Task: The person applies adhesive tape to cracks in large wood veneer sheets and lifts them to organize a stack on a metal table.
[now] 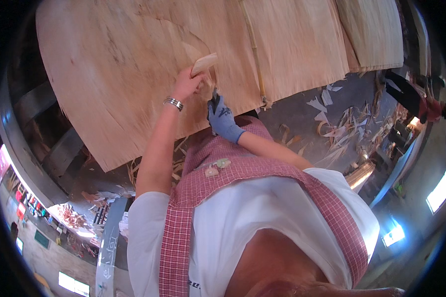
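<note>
A large sheet of thin wood veneer (119,74) lies before me, its near edge ragged. My left hand (187,84), bare with a metal band at the wrist, is closed on a small pale veneer piece (204,63) held over the sheet. Just to its right, my right hand (225,121) wears a blue work glove and is wrapped round a dark-handled tool (214,101) at the sheet's near edge. The tool's working end is too small to make out.
A thin bamboo stick (255,49) lies lengthwise on the veneer. Another veneer sheet (374,34) is at the far right. Curled veneer scraps (339,128) litter the dark floor on the right. At far right stands a dark post-like shape with a red part (431,110).
</note>
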A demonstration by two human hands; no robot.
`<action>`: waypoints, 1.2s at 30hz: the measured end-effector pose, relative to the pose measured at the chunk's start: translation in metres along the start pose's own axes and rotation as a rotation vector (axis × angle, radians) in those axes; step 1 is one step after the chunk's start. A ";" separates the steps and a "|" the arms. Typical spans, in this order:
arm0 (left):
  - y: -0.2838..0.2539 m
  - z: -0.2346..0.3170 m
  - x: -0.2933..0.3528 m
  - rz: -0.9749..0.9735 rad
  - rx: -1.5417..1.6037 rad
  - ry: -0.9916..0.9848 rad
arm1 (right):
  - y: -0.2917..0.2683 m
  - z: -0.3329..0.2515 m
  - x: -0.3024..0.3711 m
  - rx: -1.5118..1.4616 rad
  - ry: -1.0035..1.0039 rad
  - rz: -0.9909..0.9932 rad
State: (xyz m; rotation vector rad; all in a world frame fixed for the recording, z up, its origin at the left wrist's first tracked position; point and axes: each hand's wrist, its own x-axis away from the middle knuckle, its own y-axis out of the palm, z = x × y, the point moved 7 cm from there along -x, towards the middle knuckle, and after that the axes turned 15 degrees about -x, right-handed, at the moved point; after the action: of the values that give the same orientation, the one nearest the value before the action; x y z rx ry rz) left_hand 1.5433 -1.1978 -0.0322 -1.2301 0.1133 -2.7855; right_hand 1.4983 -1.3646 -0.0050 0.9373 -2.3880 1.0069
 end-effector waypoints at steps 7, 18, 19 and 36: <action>0.008 -0.004 0.012 -0.074 0.029 -0.001 | 0.026 0.023 -0.023 0.106 -0.070 0.073; 0.006 -0.005 0.013 -0.039 0.114 0.022 | 0.028 0.014 -0.005 0.081 -0.040 0.016; 0.005 -0.006 0.013 -0.029 0.118 0.007 | 0.027 0.017 -0.004 0.050 -0.040 0.078; 0.009 0.007 0.021 -0.108 0.039 0.057 | 0.000 0.013 -0.019 0.882 -0.293 -0.276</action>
State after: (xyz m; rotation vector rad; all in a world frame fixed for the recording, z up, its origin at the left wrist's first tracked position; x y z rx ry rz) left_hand 1.5348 -1.2090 -0.0129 -1.1826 -0.0032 -2.9008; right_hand 1.5105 -1.3657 -0.0242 1.7449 -1.8859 1.9570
